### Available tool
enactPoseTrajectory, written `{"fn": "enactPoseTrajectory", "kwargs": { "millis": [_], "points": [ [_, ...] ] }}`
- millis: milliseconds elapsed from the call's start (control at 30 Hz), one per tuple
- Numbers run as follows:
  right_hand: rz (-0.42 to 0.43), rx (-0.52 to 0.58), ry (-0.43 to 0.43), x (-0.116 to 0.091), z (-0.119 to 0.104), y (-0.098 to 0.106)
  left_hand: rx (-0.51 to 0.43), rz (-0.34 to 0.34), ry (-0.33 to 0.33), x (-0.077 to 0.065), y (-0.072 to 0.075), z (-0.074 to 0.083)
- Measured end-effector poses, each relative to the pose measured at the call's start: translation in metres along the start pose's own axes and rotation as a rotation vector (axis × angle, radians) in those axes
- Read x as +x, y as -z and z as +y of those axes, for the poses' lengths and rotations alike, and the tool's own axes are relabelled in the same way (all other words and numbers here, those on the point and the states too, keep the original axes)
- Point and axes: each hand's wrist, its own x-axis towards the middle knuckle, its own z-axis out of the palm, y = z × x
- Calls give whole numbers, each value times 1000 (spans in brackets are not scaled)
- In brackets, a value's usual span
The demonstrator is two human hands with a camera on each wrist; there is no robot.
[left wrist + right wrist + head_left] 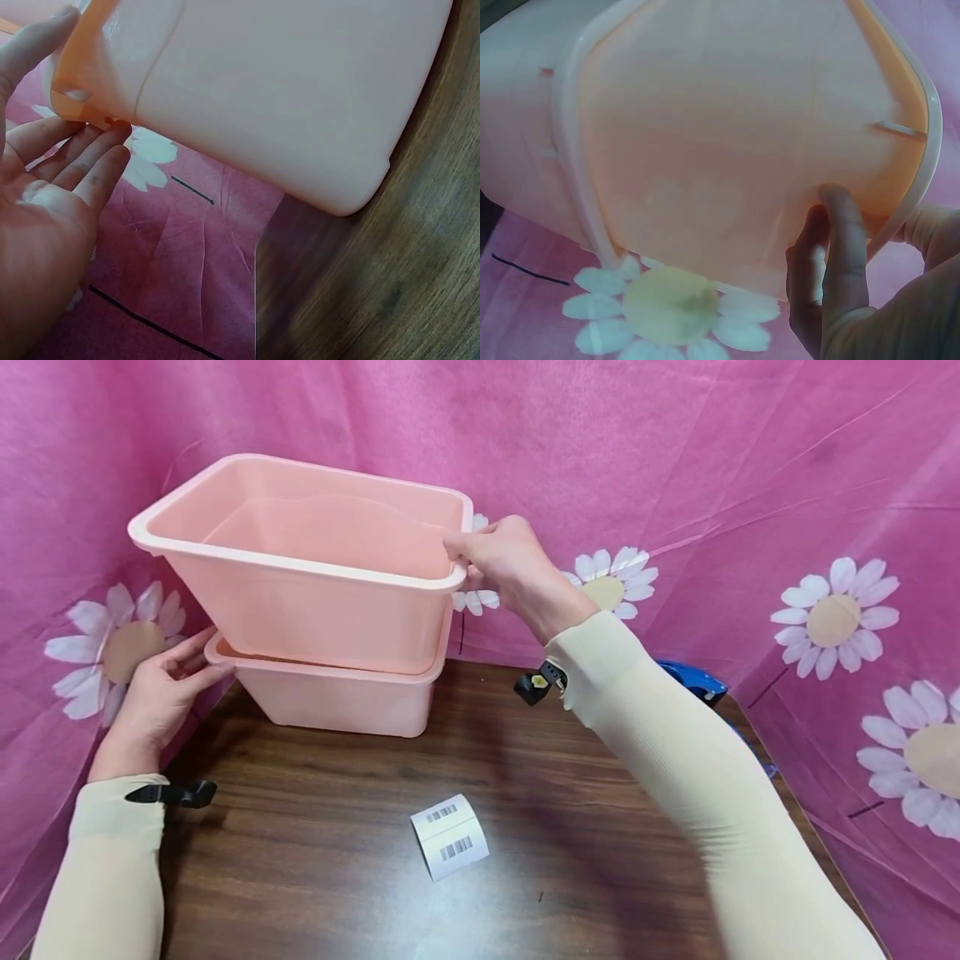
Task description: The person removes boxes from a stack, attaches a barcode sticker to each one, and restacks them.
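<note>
Two pink plastic bins stand one in the other at the back left of the table. The upper bin (315, 610) is raised partway out of the lower bin (345, 702) and tilts, its inside bare. My right hand (510, 560) pinches the upper bin's right rim, thumb over the edge and fingers under it, as the right wrist view also shows. At the lower bin's left rim, my left hand (165, 693) grips the edge between thumb and fingers. In the left wrist view the fingertips (112, 142) touch the underside of that rim.
A white label sheet (450, 837) with two barcodes lies on the brown wooden table (315, 860). Something blue (693, 681) sits at the table's back right, partly behind my right arm. Pink flowered cloth (675, 460) hangs round the back and sides.
</note>
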Motion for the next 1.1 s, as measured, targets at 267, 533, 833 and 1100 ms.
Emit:
{"fn": "enactPoseTrajectory", "kwargs": {
  "millis": [267, 533, 833, 1100],
  "points": [
    [19, 15, 2, -11, -18, 20, -76, -16, -13, 3, -2, -1],
    [51, -23, 62, -18, -19, 55, -52, -3, -6, 3, -1, 0],
    [60, -74, 41, -30, -8, 113, -82, -5, -1, -3, 2, -3],
    [102, -154, 56, -45, 19, 175, -52, 2, 12, -1, 4, 1]
  ]
}}
